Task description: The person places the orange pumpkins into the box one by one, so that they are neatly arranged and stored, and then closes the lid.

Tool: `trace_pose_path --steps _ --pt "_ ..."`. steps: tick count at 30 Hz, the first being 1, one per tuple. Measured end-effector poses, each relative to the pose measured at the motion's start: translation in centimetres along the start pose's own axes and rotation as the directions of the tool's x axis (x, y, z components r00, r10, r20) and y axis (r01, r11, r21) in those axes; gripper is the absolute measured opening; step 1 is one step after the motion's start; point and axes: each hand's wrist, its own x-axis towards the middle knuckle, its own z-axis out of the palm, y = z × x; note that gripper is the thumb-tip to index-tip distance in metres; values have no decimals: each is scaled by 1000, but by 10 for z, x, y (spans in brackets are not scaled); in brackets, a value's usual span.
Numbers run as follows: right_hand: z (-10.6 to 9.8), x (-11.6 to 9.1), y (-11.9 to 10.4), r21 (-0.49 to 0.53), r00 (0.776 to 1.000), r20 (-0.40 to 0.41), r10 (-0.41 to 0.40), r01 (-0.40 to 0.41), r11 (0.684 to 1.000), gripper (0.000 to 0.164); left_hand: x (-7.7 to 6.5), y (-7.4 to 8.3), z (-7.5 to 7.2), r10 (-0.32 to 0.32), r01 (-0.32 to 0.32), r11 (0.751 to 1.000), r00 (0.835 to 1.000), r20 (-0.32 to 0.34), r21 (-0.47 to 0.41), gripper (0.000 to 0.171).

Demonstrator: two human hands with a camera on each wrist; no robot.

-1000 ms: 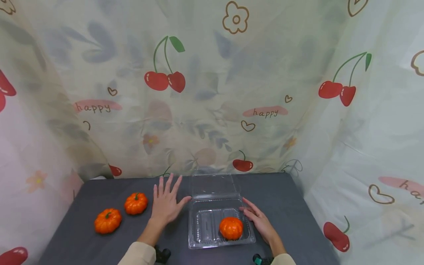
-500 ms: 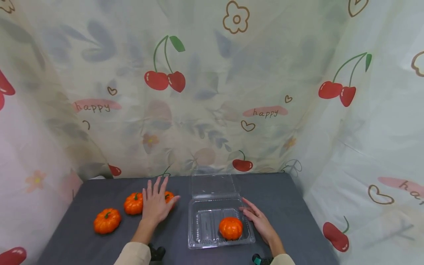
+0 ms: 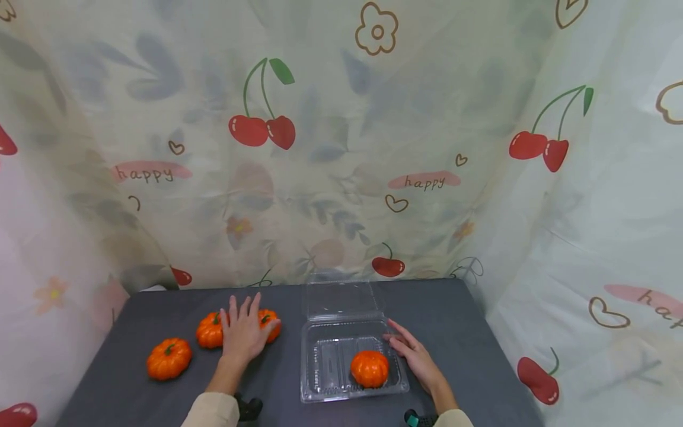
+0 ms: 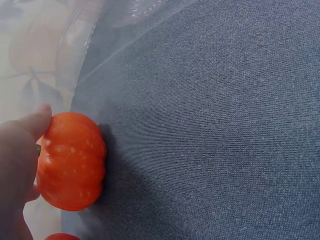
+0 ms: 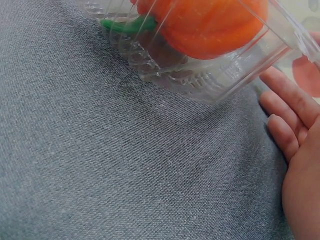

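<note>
My left hand [image 3: 242, 335], fingers spread, is over a small orange pumpkin [image 3: 271, 331] at the table's middle left. The left wrist view shows the thumb right at that pumpkin's [image 4: 72, 162] side and the palm over its green stem. Fingers of my right hand [image 3: 421, 360] lie along the right side of a clear plastic clamshell box [image 3: 326, 370], whose lid [image 3: 341, 299] is folded back. Inside the box, toward the right, sits another orange pumpkin [image 3: 370, 369]. Its green stem [image 5: 130, 25] shows through the wall in the right wrist view.
Two more pumpkins are on the dark grey table [image 3: 453, 332]: one [image 3: 209, 331] just left of my left hand, one [image 3: 169, 359] farther left and nearer. A patterned curtain [image 3: 320, 178] rises behind the table and along both sides.
My left hand has moved left, from beside the box to over the pumpkin it first hid; that pumpkin now shows on its right. The right hand, box and other pumpkins have stayed put.
</note>
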Motion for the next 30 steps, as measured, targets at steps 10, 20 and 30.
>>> trace_pose_path --steps 10,20,30 --pt "1 -1 -1 -13 1000 -12 -10 10 1000 51 -2 6 9 -25 24 999 998 50 30 92" --pt "1 -3 -1 -10 1000 8 -3 3 1000 55 -4 9 11 6 -6 1000 999 -35 -24 87" --pt "1 -1 -2 -5 1000 3 -9 9 1000 49 1 22 3 22 -41 989 991 -132 -142 93"
